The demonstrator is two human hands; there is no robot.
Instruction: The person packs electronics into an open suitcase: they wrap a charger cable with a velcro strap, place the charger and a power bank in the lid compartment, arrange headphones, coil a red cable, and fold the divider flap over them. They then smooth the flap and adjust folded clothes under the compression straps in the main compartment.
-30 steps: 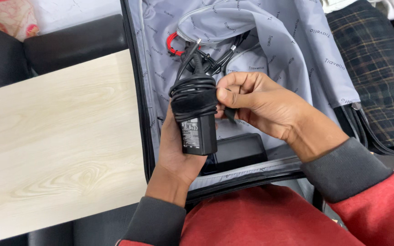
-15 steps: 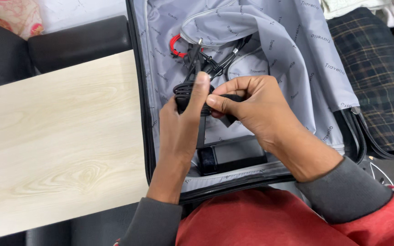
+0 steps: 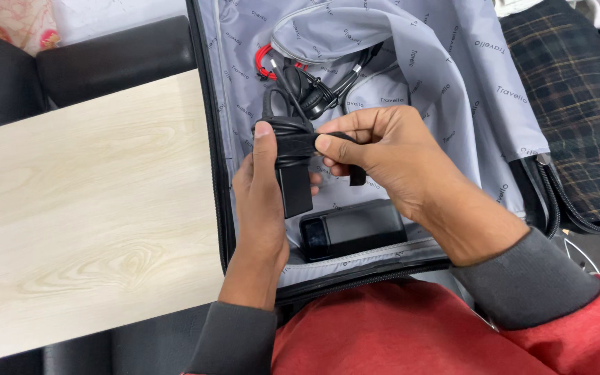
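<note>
Holding the black power adapter point(image 3: 294, 177) upright over the open suitcase point(image 3: 453, 104), I now have it turned edge-on, where a second ago its labelled face was towards me and half a second ago my fingers hid most of it. My left hand point(image 3: 262, 201) is wrapped round the block from the left, thumb pressed against the bundle of black cable point(image 3: 292, 132) coiled about its upper end. My right hand point(image 3: 390, 156) has shifted from covering the coil to pinching a short black strap point(image 3: 345, 156) between thumb and forefinger, drawn out to the right of the coil, its loose end hanging down. The adapter is a narrow dark slab, matt, with the cord wound thick at the top and one loop rising above it. Beneath it, near the suitcase's near edge, lies a flat black power bank point(image 3: 353, 229). Further back in the grey lining sit black earphones point(image 3: 314, 94) and a red cord point(image 3: 265, 61). Left of the suitcase stands a pale wooden table point(image 3: 85, 208).
</note>
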